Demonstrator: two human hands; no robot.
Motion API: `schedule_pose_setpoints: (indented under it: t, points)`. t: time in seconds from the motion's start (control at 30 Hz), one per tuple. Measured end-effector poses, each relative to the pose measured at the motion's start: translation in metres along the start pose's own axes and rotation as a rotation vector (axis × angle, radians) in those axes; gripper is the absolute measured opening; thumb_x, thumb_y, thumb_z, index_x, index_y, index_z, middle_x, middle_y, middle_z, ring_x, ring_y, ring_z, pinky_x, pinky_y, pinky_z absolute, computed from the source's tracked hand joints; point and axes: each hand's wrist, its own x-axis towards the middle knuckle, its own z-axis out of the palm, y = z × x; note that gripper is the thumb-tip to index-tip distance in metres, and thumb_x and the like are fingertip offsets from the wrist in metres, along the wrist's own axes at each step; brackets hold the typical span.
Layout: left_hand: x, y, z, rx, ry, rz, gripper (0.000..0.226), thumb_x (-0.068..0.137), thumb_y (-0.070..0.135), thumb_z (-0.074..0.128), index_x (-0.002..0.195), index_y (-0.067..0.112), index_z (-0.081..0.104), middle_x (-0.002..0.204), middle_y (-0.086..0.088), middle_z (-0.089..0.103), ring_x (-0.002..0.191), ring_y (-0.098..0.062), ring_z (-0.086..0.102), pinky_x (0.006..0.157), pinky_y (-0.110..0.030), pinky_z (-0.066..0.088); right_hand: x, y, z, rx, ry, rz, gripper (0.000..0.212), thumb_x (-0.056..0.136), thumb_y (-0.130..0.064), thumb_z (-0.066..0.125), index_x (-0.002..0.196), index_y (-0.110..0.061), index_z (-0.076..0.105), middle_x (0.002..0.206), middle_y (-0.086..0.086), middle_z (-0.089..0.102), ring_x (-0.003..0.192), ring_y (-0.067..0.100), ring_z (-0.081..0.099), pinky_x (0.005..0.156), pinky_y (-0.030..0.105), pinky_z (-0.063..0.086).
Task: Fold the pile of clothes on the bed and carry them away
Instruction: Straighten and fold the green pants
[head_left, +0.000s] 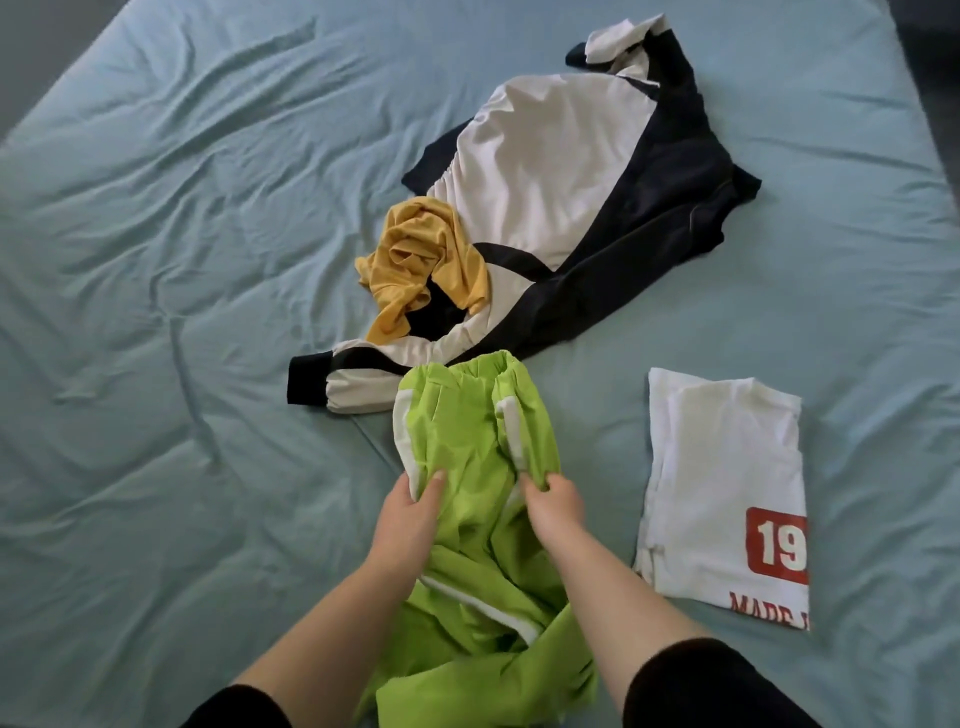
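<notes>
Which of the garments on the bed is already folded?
The white T-shirt with red print, a neat rectangle; the green trousers, yellow garment and black-and-white jacket lie crumpled or spread.

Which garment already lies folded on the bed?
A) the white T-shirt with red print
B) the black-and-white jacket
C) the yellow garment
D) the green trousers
A: the white T-shirt lies as a neat flat rectangle apart from the others, while the left hand and right hand grip the crumpled green trousers.
</notes>
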Motion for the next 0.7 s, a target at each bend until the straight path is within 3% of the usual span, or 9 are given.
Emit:
schedule_pose_setpoints:
  t: [0.07,0.17,0.27,0.43,0.5,0.53,0.6,0.63,0.7]
  points:
    - [0.006,-0.002,-0.005,0.045,0.068,0.086,0.025,0.099,0.039,0.045,0.119,0.029,0.057,0.104,0.011,0.064,0.102,-0.016,0.061,0.088,-0.036,0.049,0.004,0.001,-0.013,0.084,0.157,-0.036,0.027,0.098,-0.031,0.047,0.087,-0.008,0.057,0.099,0.017,0.064,0.095,0.033,0.06,0.076,0.034,0.042]
    - [0.016,0.008,-0.02,0.081,0.18,0.205,0.015,0.1,0.035,0.045,0.107,0.032,0.058,0.093,0.018,0.063,0.095,-0.014,0.061,0.075,-0.028,0.045,0.001,-0.003,-0.056,0.141,0.329,-0.156,0.026,0.101,-0.025,0.04,0.09,-0.006,0.054,0.092,0.014,0.06,0.086,0.028,0.054,0.073,0.034,0.037]
    - [0.023,0.036,-0.035,0.092,0.215,0.362,0.017,0.1,0.031,0.046,0.109,0.032,0.06,0.093,0.021,0.062,0.094,-0.011,0.059,0.077,-0.028,0.042,-0.005,-0.025,-0.097,0.123,0.333,-0.303,0.029,0.102,-0.027,0.035,0.088,-0.006,0.049,0.08,0.004,0.056,0.077,0.023,0.053,0.064,0.033,0.038]
    - [0.042,0.115,-0.043,0.195,0.273,0.529,0.023,0.101,0.035,0.042,0.106,0.02,0.059,0.097,0.001,0.062,0.101,-0.025,0.058,0.08,-0.034,0.041,-0.001,-0.106,-0.134,0.15,0.342,-0.503,0.027,0.101,-0.031,0.036,0.093,-0.009,0.05,0.077,-0.004,0.054,0.074,0.017,0.052,0.058,0.024,0.037]
    - [0.052,0.144,-0.043,0.189,0.254,0.557,0.027,0.101,0.034,0.042,0.118,0.018,0.055,0.107,0.002,0.061,0.109,-0.025,0.057,0.082,-0.031,0.038,0.006,-0.138,-0.138,0.204,0.304,-0.507,0.027,0.1,-0.035,0.04,0.112,-0.015,0.053,0.09,-0.006,0.058,0.091,0.021,0.056,0.066,0.026,0.041]
    - [0.058,0.155,-0.043,0.176,0.207,0.554,0.036,0.101,0.033,0.043,0.133,0.019,0.047,0.122,0.0,0.058,0.119,-0.024,0.052,0.091,-0.031,0.039,0.009,-0.149,-0.138,0.222,0.257,-0.481,0.036,0.098,-0.039,0.044,0.128,-0.019,0.048,0.106,-0.003,0.06,0.104,0.023,0.056,0.079,0.031,0.045]
    - [0.069,0.162,-0.042,0.163,0.124,0.455,0.066,0.099,0.032,0.049,0.153,0.022,0.013,0.152,-0.005,0.035,0.138,-0.024,0.035,0.112,-0.037,0.029,0.012,-0.158,-0.132,0.182,0.179,-0.402,0.065,0.093,-0.041,0.055,0.148,-0.022,0.026,0.143,0.004,0.045,0.13,0.024,0.044,0.106,0.039,0.038]
    - [0.071,0.158,-0.041,0.183,0.114,0.362,0.079,0.096,0.034,0.053,0.154,0.021,0.001,0.158,-0.008,0.024,0.143,-0.026,0.027,0.117,-0.041,0.023,0.012,-0.154,-0.125,0.14,0.156,-0.365,0.075,0.091,-0.04,0.059,0.151,-0.02,0.018,0.152,0.006,0.034,0.137,0.025,0.036,0.112,0.04,0.031]
    - [0.067,0.137,-0.036,0.282,0.142,0.192,0.091,0.093,0.041,0.058,0.154,0.016,-0.003,0.158,-0.014,0.018,0.144,-0.031,0.023,0.117,-0.042,0.021,0.004,-0.133,-0.103,0.047,0.133,-0.278,0.08,0.089,-0.036,0.064,0.151,-0.014,0.018,0.154,0.01,0.03,0.139,0.027,0.032,0.113,0.04,0.03]
